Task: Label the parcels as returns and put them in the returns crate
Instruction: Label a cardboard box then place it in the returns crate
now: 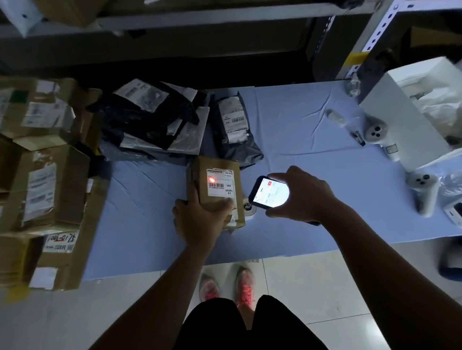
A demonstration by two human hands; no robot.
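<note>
Standing left of the brown parcel (200, 171) are stacked cartons (45, 189). The left hand (197, 221) grips the parcel's near end on the blue table (304, 141), and a red dot glows on its label (221, 186). Just right of the parcel, the right hand (300, 194) grasps a lit phone (268, 192).

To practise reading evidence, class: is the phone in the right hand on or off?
On. The phone screen glows bright in the right hand, and a red light spot sits on the box label.

Blue-clothed table (303, 130): cardboard parcel (216, 181), dark mailers (159, 119), scanners (377, 133).
</note>
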